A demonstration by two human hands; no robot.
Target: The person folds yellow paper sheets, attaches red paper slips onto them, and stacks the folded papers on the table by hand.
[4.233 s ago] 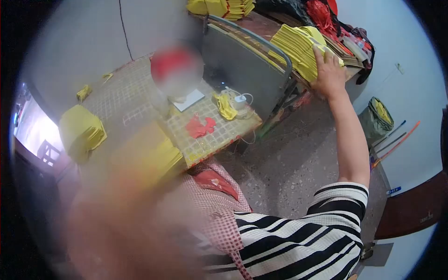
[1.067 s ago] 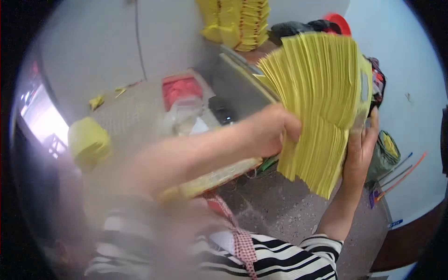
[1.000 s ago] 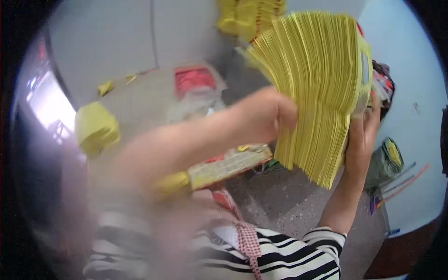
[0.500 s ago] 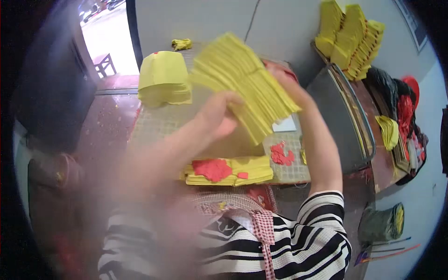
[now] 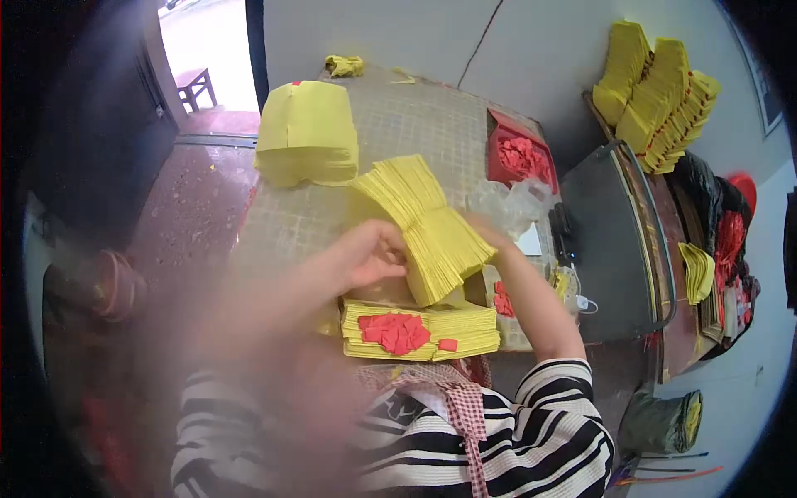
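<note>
A thick bundle of yellow paper (image 5: 430,228), fanned at its ends and narrower at the middle, is held tilted above the table. My left hand (image 5: 375,253) is at its left edge, with fingers curled in against the paper. On the far right side, my right hand (image 5: 488,231) grips the bundle, its fingers mostly hidden behind it. Just below, near the table's front edge, lies a flat yellow paper stack (image 5: 465,328) with red paper pieces (image 5: 394,332) on top. More red pieces (image 5: 503,300) lie to the right, partly covered by my right forearm.
A large yellow paper stack (image 5: 307,124) stands on the table (image 5: 407,116) at back left. A red box (image 5: 520,149) of red pieces and a clear plastic bag (image 5: 510,207) sit at back right. A grey board (image 5: 614,241) and yellow bundles (image 5: 656,100) are beyond.
The bundle has come down and nearer to me, and its blur is gone. Both hands have lowered with it. The red box and plastic bag now show more fully.
</note>
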